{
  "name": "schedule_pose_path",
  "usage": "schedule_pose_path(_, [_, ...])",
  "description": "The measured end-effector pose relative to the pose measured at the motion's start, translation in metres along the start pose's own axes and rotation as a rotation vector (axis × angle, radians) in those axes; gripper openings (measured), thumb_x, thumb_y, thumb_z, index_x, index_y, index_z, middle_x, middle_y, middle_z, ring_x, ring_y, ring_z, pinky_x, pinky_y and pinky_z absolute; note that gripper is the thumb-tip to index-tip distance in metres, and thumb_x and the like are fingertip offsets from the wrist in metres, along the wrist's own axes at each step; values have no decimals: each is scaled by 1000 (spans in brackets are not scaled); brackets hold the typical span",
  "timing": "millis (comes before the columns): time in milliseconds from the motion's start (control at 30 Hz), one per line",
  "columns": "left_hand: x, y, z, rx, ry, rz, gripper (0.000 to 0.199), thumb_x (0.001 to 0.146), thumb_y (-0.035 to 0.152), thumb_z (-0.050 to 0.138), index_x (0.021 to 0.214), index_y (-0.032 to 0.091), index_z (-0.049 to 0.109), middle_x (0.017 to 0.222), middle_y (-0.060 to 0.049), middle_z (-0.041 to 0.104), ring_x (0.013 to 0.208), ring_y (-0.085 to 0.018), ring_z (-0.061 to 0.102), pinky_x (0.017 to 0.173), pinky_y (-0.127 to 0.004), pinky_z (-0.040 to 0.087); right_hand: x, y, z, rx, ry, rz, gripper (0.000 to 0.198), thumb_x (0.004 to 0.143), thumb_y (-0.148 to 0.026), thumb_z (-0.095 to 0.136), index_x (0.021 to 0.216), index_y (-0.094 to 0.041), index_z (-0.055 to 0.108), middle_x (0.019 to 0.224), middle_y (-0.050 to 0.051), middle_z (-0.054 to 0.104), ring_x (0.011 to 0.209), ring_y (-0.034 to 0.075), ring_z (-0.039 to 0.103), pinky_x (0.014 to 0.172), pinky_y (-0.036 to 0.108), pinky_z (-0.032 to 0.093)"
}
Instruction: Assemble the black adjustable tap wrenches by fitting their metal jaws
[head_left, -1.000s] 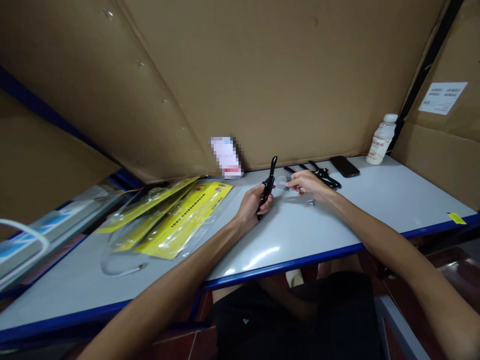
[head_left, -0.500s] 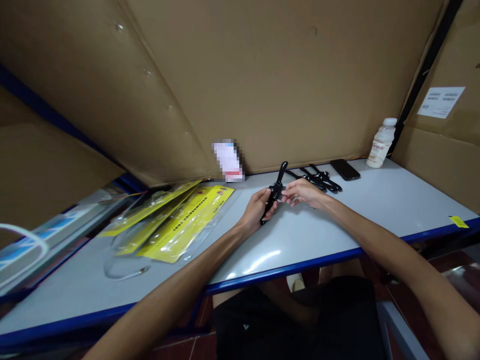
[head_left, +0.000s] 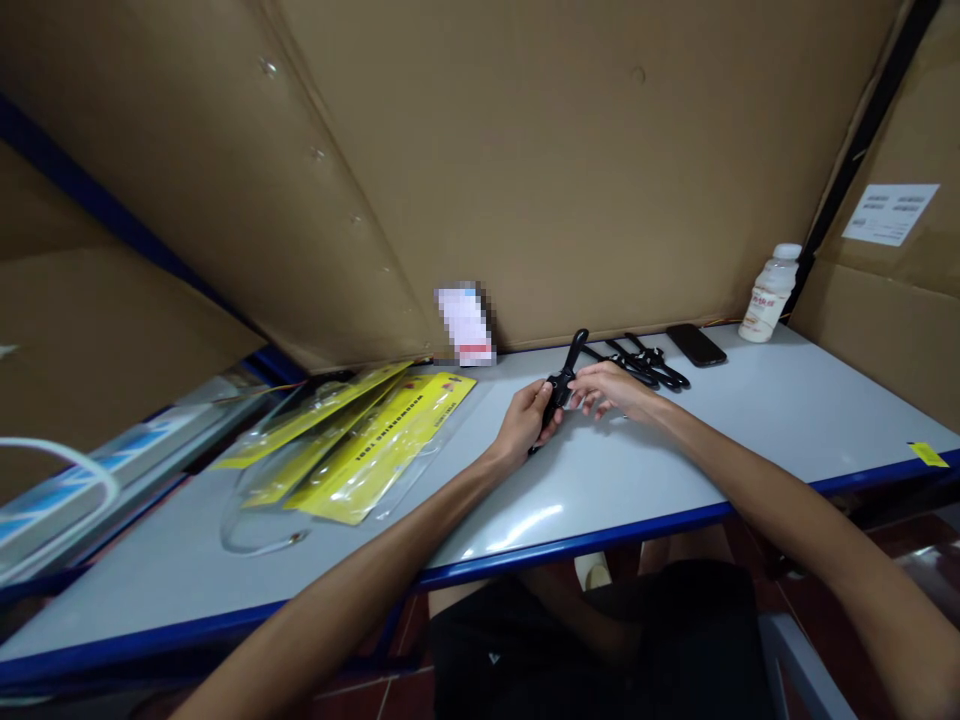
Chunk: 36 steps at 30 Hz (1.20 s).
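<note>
My left hand (head_left: 526, 420) is wrapped around a black spring clamp (head_left: 574, 350), which stands tilted above the table with one handle pointing up and away. Beside it, my right hand (head_left: 609, 388) is closed at the fingertips against the clamp's right side, with the other fingers loosely curled. Whatever lies between those fingertips is too small to make out. Behind my right hand, several more black spring clamps (head_left: 651, 360) lie in a group on the table.
Yellow cards in clear plastic packs (head_left: 390, 440) overlap on the left of the grey table (head_left: 615, 480), near a cable (head_left: 259, 550) and a power strip (head_left: 112, 475). A phone (head_left: 696, 345) and a white bottle (head_left: 771, 292) stand at the back right. Cardboard (head_left: 562, 180) walls the back.
The view has shifted slightly. My right fingertips have come closer against the clamp; the small greyish piece seen between them and the clamp earlier no longer shows clearly. My left hand keeps its hold.
</note>
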<state>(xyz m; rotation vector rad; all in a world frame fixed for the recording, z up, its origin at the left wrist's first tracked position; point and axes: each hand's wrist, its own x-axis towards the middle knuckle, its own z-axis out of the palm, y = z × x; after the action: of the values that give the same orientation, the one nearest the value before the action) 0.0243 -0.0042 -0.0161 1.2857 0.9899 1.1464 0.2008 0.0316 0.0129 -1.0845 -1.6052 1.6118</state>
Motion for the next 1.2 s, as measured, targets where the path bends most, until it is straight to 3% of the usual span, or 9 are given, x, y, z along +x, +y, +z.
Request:
schedule_pose_path(133, [-1, -1, 1, 21, -20, -4, 37, 89, 52, 65, 79, 18, 56, 52, 4, 56, 29, -3, 35, 29, -14, 19, 0, 0, 6, -37, 75, 0, 24, 92, -35, 67, 79, -16, 62, 63, 0, 64, 48, 9, 54, 40, 19, 40])
schedule_pose_path(600, [0, 4, 1, -67, -129, 5, 29, 86, 40, 59, 82, 13, 66, 65, -5, 65, 37, -8, 45, 31, -18, 23, 2, 1, 8, -83, 135, -37, 23, 94, -24, 64, 74, -16, 57, 56, -1, 61, 46, 10, 55, 40, 20, 43])
schedule_pose_path(667, [0, 5, 1, -80, -133, 0, 28, 86, 38, 59, 91, 11, 68, 66, -5, 66, 38, -8, 45, 31, -18, 23, 2, 2, 8, -82, 141, -45, 24, 94, -24, 63, 73, -16, 57, 57, -1, 61, 46, 10, 55, 40, 20, 43])
schedule_pose_path(733, [-1, 5, 1, -89, -121, -5, 36, 86, 35, 59, 112, 11, 67, 66, -4, 66, 39, -9, 46, 32, -18, 23, 2, 2, 8, -81, 143, -51, 24, 95, -24, 63, 73, -16, 57, 56, -1, 61, 46, 10, 54, 39, 20, 42])
schedule_pose_path(867, [-2, 3, 1, -93, -78, -2, 66, 90, 31, 58, 151, 15, 41, 63, 0, 65, 39, -10, 48, 33, -16, 24, 3, 3, 9, -84, 150, -57, 23, 95, -23, 61, 73, -16, 58, 54, -1, 61, 45, 10, 54, 38, 19, 42])
schedule_pose_path(933, [-2, 2, 2, -94, -64, 10, 70, 90, 31, 59, 154, 14, 36, 63, 0, 65, 39, -10, 48, 32, -16, 25, 4, 4, 9, -82, 152, -61, 21, 95, -23, 61, 75, -16, 58, 55, -1, 61, 45, 9, 54, 38, 18, 42])
schedule_pose_path(1200, [-3, 0, 3, -101, -38, 38, 61, 87, 35, 64, 143, 13, 52, 63, -1, 64, 40, -9, 45, 32, -16, 25, 6, 5, 10, -73, 145, -62, 19, 95, -25, 62, 79, -15, 60, 55, -1, 62, 43, 10, 54, 37, 19, 43])
